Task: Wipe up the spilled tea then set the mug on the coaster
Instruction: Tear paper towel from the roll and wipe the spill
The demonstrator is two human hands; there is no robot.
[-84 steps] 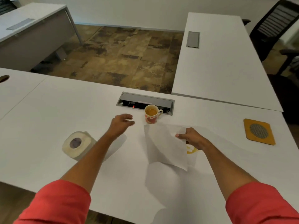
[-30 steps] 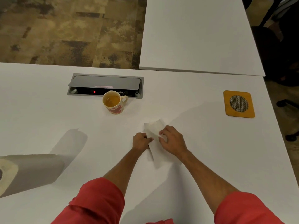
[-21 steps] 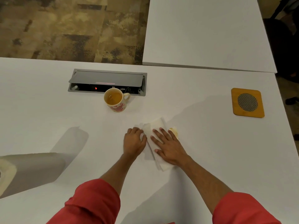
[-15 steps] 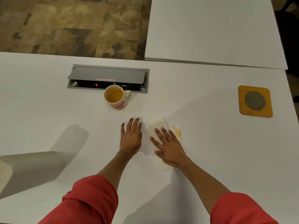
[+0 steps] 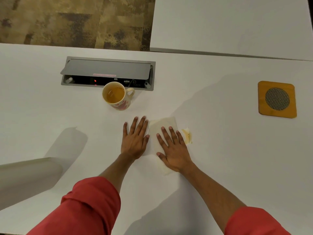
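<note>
Both hands lie flat: the right hand (image 5: 174, 148) hides most of the tissue (image 5: 162, 124), the left hand (image 5: 135, 139) on bare surface (image 5: 228, 150); the tea stain (image 5: 186, 135) perhaps continues underneath.

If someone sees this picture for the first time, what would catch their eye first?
Probably the two hands in the middle of the white desk: the right hand presses flat on a folded paper towel with a tea stain at its right edge, and the left hand lies flat beside it. Next, the mug of tea behind them and the orange coaster far to the right.
</note>
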